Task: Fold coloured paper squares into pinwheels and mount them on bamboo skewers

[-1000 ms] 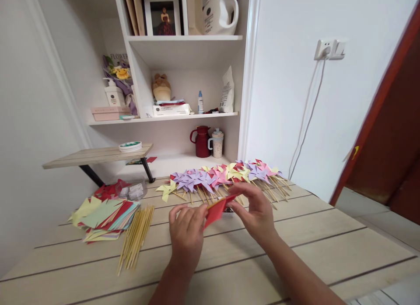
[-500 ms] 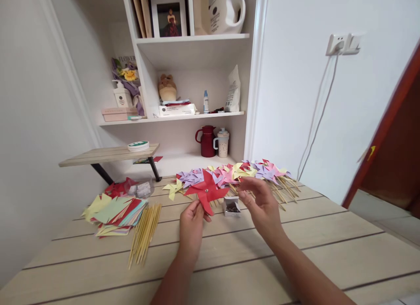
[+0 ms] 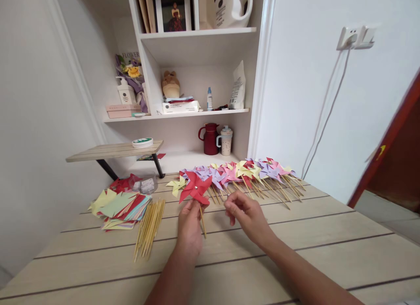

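Observation:
My left hand [image 3: 190,224] is closed around a thin wooden stick topped by a red paper pinwheel [image 3: 196,187]. The pinwheel faces me with a small pin head at its centre, and its stick slants down past my fingers. To the right, my right hand [image 3: 246,215] hovers low over the table with fingers curled and thumb bent in. What those fingers hold, if anything, is hidden. Behind both hands lies a row of finished pinwheels [image 3: 229,173] in purple, pink, yellow and red, their sticks pointing toward me.
On the left are a stack of coloured paper sheets [image 3: 121,208], a bundle of wooden sticks [image 3: 149,228] and a clear plastic box [image 3: 146,185]. A small raised stand [image 3: 114,151] is behind them. A red jug [image 3: 210,139] and a cup [image 3: 225,141] stand at the back.
My right hand has moved down and left, and its fingers have curled. The small white box is now out of sight behind it. The red pinwheel has shifted slightly left, showing its stick.

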Available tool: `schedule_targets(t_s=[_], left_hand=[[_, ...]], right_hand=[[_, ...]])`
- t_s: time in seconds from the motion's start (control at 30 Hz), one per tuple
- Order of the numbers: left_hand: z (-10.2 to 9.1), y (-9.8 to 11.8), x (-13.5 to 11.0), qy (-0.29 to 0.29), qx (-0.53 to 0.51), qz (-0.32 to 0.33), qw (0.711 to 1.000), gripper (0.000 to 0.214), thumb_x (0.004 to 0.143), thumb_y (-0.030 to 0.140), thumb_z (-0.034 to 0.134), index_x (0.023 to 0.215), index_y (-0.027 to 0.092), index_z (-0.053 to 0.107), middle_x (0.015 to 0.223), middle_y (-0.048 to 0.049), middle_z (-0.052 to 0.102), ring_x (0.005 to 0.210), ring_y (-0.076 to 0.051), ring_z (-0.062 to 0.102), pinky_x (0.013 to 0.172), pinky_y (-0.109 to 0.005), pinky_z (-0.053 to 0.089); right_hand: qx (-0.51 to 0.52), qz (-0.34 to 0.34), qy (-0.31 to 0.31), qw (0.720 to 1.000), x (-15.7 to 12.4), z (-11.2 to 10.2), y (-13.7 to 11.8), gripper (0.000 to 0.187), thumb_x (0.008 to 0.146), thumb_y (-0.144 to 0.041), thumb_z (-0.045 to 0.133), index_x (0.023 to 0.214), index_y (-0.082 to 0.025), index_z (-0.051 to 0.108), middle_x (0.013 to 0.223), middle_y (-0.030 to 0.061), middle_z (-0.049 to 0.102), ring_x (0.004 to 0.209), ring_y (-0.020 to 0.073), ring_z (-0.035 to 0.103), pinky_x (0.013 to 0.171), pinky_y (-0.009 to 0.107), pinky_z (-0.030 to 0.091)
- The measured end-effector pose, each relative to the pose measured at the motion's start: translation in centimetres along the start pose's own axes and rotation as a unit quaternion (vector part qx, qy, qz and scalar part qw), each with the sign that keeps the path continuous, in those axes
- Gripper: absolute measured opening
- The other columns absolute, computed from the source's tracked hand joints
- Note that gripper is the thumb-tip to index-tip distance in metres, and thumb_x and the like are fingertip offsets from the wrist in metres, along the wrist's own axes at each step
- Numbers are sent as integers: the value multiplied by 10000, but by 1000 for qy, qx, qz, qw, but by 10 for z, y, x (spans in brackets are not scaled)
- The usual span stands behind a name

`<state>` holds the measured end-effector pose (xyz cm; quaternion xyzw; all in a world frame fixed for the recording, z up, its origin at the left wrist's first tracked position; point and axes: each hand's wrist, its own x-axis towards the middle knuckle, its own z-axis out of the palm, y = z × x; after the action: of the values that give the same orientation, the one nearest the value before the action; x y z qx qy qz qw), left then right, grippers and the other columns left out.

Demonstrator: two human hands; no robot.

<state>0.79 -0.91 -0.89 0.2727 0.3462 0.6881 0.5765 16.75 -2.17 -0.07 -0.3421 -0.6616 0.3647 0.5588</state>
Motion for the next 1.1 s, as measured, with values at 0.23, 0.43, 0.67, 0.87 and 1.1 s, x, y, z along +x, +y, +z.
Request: schedule_targets(t_s=[0.23, 0.43, 0.67, 0.87, 1.1], left_hand=[[-8, -1, 5, 38, -59, -35, 997, 54, 723, 151, 753, 753, 166, 710, 808, -37, 721, 722, -110, 655, 699, -207, 501], [-6, -2, 4, 26, -88, -57, 994, 31, 789, 136, 703, 807, 150, 724, 816, -53, 714, 672, -95, 623, 638, -192, 496], [-6, -8, 4, 10, -48, -44, 998, 138, 707, 224, 800, 788, 143, 724, 822, -57, 711, 733, -115, 635, 683, -205, 482], [-9, -13, 4, -20, 57, -52, 997, 390, 662, 465, 826, 838, 126, 749, 847, -81, 716, 734, -137, 625, 720, -253, 476], [-10, -12, 2, -68, 137, -49, 987, 528, 665, 602, 770, 905, 131, 759, 831, -104, 727, 793, -206, 663, 744, -302, 480]], right_hand=[[-64, 148, -92, 983, -8, 30, 10, 186, 907, -387, 534, 1008, -231, 526, 648, -54, 596, 387, 105, 474, 384, 219, 368], [-213, 122, -117, 962, -6, 31, 20, 171, 856, -352, 600, 868, -197, 671, 568, -31, 563, 536, 131, 481, 529, 237, 317], [-144, 146, -120, 971, -10, 37, 30, 157, 771, -262, 625, 642, -177, 597, 558, -22, 556, 533, 116, 431, 527, 236, 305], [-45, 197, -118, 972, -7, 36, 33, 237, 787, -353, 604, 627, -206, 509, 478, -63, 464, 404, 85, 340, 422, 221, 245], [-20, 209, -99, 973, -6, 34, 33, 278, 778, -410, 625, 647, -212, 481, 479, -67, 486, 366, 73, 326, 382, 209, 218]])
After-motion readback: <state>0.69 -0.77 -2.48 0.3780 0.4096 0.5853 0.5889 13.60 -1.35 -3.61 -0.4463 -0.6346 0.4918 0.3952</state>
